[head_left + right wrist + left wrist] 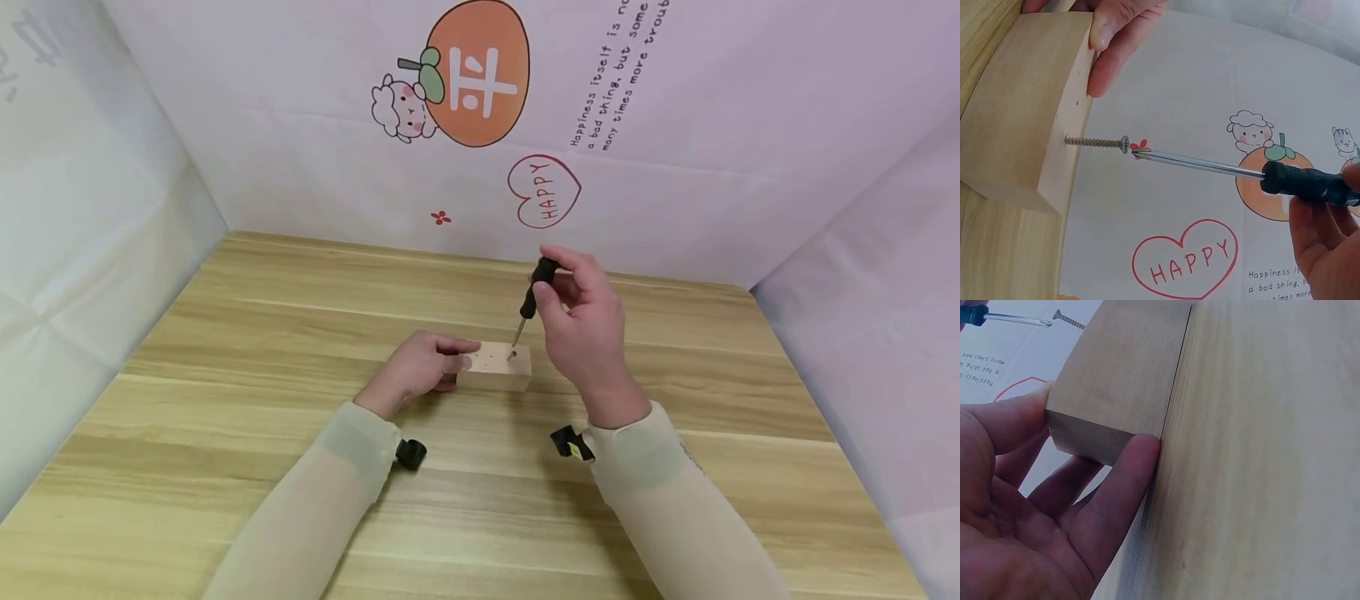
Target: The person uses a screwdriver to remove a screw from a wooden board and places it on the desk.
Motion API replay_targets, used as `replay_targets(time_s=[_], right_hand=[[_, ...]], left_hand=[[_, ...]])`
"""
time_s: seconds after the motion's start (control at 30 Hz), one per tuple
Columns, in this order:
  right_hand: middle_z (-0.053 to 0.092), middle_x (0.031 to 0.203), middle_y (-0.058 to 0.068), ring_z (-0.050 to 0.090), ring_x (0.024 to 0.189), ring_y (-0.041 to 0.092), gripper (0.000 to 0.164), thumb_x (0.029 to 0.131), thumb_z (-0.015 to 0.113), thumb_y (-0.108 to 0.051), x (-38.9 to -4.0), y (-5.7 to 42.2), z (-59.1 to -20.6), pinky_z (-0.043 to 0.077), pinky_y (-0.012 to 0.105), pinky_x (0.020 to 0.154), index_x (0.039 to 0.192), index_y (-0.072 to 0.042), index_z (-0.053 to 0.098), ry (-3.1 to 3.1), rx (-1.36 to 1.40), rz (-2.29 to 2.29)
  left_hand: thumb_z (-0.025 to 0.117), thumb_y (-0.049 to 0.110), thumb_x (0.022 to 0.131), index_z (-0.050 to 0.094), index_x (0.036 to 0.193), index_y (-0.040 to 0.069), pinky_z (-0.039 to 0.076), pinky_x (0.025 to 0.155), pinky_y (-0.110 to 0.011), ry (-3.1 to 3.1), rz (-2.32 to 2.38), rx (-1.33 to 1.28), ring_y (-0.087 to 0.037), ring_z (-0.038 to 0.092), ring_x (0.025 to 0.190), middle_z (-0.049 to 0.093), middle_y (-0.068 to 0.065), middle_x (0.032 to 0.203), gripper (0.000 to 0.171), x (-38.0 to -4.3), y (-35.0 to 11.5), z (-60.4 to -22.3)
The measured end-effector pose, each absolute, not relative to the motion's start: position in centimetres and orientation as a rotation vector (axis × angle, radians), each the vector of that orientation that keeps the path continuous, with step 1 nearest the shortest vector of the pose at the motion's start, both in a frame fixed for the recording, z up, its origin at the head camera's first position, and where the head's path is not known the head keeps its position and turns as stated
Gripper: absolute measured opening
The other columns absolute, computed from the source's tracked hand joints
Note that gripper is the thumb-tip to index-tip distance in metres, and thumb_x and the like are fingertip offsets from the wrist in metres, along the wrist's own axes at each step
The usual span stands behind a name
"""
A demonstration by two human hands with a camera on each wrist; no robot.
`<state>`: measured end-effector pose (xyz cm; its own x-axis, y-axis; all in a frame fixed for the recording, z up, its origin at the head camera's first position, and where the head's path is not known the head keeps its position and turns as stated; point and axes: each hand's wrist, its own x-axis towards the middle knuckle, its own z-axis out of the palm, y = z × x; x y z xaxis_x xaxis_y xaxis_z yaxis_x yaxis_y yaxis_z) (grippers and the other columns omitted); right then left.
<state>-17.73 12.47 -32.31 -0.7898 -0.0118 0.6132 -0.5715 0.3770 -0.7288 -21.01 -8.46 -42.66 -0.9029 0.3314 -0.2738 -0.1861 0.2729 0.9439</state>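
A pale wooden block (492, 380) lies on the table, with a few small holes in its top face. My left hand (420, 367) grips its left end between thumb and fingers; in the left wrist view the fingertips press on the block (1119, 375) at its end and edges. A threaded screw (1094, 142) stands out of the top face near the right end. My right hand (588, 325) holds a black-handled screwdriver (528, 304) by its handle. In the right wrist view the cross-shaped tip of the screwdriver (1204, 164) is just short of the screw head, with a small gap.
The wood-grain table (300, 300) ends at a white printed backdrop (322, 192) behind the block. White sheets also hang at the left (82, 250) and right (862, 292). A black wrist camera (411, 454) sits at the left cuff, another (572, 443) at the right.
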Motion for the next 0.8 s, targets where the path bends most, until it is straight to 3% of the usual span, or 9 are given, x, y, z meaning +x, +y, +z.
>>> replay_targets(time_s=[0.17, 0.33, 0.6, 0.8], right_hand=[[0.06, 0.118, 0.007, 0.068, 0.095, 0.02, 0.039, 0.096, 0.061, 0.005, -18.0, 13.0, -31.9, 0.055, 0.029, 0.079, 0.132, -0.009, 0.062, -2.113, 0.384, 1.536], [0.058, 0.119, 0.012, 0.068, 0.098, 0.027, 0.041, 0.096, 0.059, 0.009, -20.2, 15.8, -31.0, 0.057, 0.035, 0.083, 0.131, -0.012, 0.06, -1.941, 0.032, 1.946], [0.054, 0.119, 0.01, 0.069, 0.089, 0.031, 0.036, 0.096, 0.061, 0.007, -24.8, 27.6, -33.2, 0.058, 0.044, 0.079, 0.123, -0.015, 0.054, -1.433, -0.458, 2.724], [0.062, 0.103, 0.011, 0.068, 0.09, 0.032, 0.023, 0.099, 0.055, 0.005, -24.9, 35.7, -36.1, 0.056, 0.045, 0.084, 0.114, -0.013, 0.057, -1.398, -0.632, 2.987]], left_hand=[[0.069, 0.016, 0.097, 0.074, 0.123, 0.022, 0.057, 0.081, -0.035, 2.134, 1.664, 0.143, -0.021, 0.056, 0.119, 0.061, 0.004, 0.132, 0.027, -20.9, -8.5, -42.5], [0.068, 0.017, 0.097, 0.074, 0.123, 0.023, 0.057, 0.083, -0.036, 2.128, 1.671, 0.145, -0.022, 0.056, 0.121, 0.06, 0.004, 0.133, 0.027, -20.7, -8.5, -42.5], [0.069, 0.016, 0.097, 0.075, 0.122, 0.024, 0.057, 0.081, -0.035, 2.118, 1.689, 0.126, -0.022, 0.056, 0.12, 0.06, 0.004, 0.132, 0.027, -20.7, -8.4, -42.7], [0.068, 0.015, 0.097, 0.074, 0.123, 0.023, 0.057, 0.082, -0.035, 2.089, 1.706, 0.126, -0.023, 0.055, 0.122, 0.06, 0.004, 0.133, 0.028, -20.7, -8.4, -42.7]])
